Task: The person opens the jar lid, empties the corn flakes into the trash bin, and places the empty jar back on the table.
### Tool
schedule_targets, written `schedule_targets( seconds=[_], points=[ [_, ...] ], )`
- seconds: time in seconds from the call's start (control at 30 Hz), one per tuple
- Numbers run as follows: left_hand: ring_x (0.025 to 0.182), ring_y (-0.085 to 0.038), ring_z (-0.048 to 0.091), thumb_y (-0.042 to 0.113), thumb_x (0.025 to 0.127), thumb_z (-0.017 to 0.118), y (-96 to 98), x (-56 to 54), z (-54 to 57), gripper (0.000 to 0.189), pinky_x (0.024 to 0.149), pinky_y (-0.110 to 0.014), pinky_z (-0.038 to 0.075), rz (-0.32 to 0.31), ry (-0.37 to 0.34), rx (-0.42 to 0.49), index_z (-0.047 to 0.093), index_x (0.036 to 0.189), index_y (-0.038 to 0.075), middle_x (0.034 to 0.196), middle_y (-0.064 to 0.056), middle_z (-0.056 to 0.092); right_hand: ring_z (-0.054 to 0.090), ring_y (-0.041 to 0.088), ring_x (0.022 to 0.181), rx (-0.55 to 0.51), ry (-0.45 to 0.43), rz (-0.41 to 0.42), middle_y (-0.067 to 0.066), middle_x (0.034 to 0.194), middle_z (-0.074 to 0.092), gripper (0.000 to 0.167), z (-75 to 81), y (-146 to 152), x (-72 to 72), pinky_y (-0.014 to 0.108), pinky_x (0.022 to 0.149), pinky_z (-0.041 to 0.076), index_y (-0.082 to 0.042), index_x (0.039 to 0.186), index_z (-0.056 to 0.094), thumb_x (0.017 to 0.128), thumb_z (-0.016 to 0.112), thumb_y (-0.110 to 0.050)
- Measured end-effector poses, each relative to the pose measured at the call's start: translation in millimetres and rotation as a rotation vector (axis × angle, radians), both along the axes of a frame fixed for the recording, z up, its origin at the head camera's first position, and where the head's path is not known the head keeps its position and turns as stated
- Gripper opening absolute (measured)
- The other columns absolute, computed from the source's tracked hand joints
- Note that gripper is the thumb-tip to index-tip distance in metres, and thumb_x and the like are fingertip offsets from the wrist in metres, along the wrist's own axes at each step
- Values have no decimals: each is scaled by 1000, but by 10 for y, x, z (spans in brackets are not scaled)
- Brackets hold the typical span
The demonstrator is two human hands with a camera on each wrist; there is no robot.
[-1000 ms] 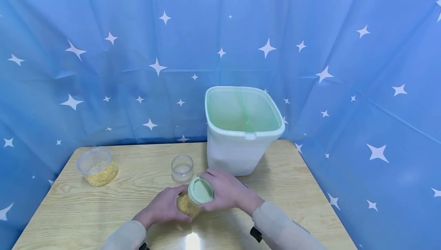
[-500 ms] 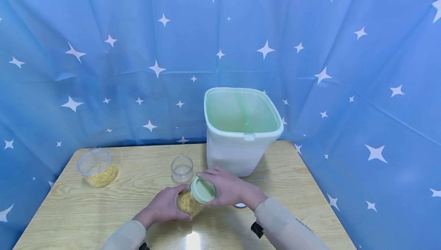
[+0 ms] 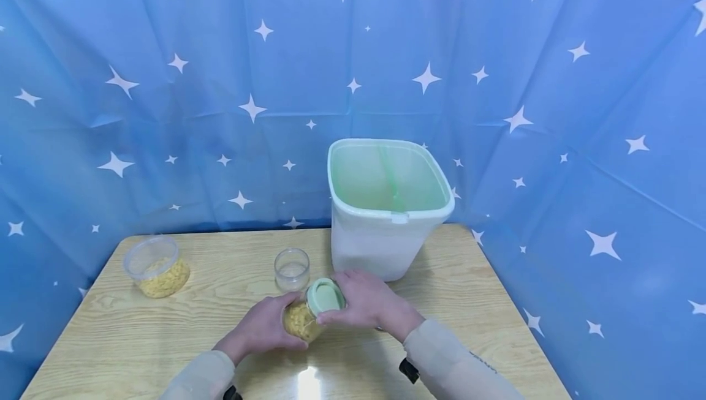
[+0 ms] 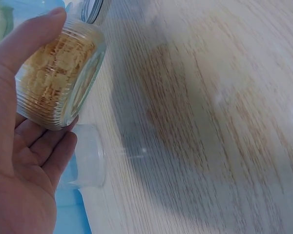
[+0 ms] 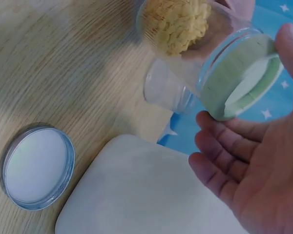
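Blue cloth printed with white stars (image 3: pixel 353 51) hangs behind the pale wood-grain table (image 3: pixel 127 342), and from where I stand the work is near the front edge, at the middle. There the person's left hand (image 3: pixel 265 329) grips a clear ribbed jar partly filled with yellow pieces (image 3: pixel 299 321), tilted toward the right, while the right hand (image 3: pixel 366 302) pinches the rim of its pale green round lid (image 3: pixel 325 297) between thumb and fingertips. I cannot tell whether the jar's base touches the tabletop. It looks like glass, so I'd expect it to be stiff, breakable and moderately light, slick on its smooth parts; the ribbed wall seems the safest hold, with the lid best taken by its edge. Just beyond stands a small clear round cup (image 3: pixel 292 269), near a tall white bin (image 3: pixel 375 241). Only the head view takes in the clear round tub of yellow pieces (image 3: pixel 157 265) at the far left. The left wrist view brings out the jar's ridges and thick base; the right wrist view reveals a shallow silver-rimmed disc with a white face (image 5: pixel 38 168), which the right arm almost wholly hides from above.
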State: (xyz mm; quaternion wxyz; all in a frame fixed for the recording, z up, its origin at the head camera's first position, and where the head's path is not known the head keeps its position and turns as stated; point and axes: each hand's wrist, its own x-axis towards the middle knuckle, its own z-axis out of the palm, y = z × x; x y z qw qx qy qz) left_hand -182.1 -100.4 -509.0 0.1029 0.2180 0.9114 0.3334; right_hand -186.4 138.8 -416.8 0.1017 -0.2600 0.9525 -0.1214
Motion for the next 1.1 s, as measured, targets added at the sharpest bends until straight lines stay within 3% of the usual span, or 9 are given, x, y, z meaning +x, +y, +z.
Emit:
schedule_targets(
  seconds=[0.3,0.53,0.77,0.97,1.1],
  points=[
    [91,-8,59,53,57,87,7,-2,-17,99,78,-31,50,2,-4,-5,50,140,14,108,6,66,54,6,85,-43,-8,42,-6,99,62,71,-14,42,-11,22,71,45,-18,123,60,74,68,-70],
    [91,-9,58,52,56,88,0,9,-30,97,78,-32,50,0,9,-10,52,137,13,108,5,67,56,13,109,-40,-1,111,-1,124,59,85,-18,88,-17,33,93,49,-26,143,46,69,82,-51],
    [91,-8,58,53,56,88,-18,9,-23,97,78,-31,49,2,-6,-1,52,139,15,108,7,67,55,16,116,-29,15,146,-1,130,57,95,-9,82,-9,38,101,47,-37,146,39,65,89,-27],
    [90,-7,59,52,57,88,-33,2,-36,95,78,-30,50,-1,-5,19,53,137,15,107,8,67,53,19,123,-27,12,152,-1,137,55,102,2,84,-6,40,106,45,-36,151,32,66,88,-28],
    [90,-7,59,53,57,88,-43,-1,-43,96,79,-30,50,5,-10,27,53,138,13,107,6,68,49,23,131,-43,-16,127,5,147,48,108,15,96,0,41,110,41,-24,156,24,69,85,-44]
  ],
)
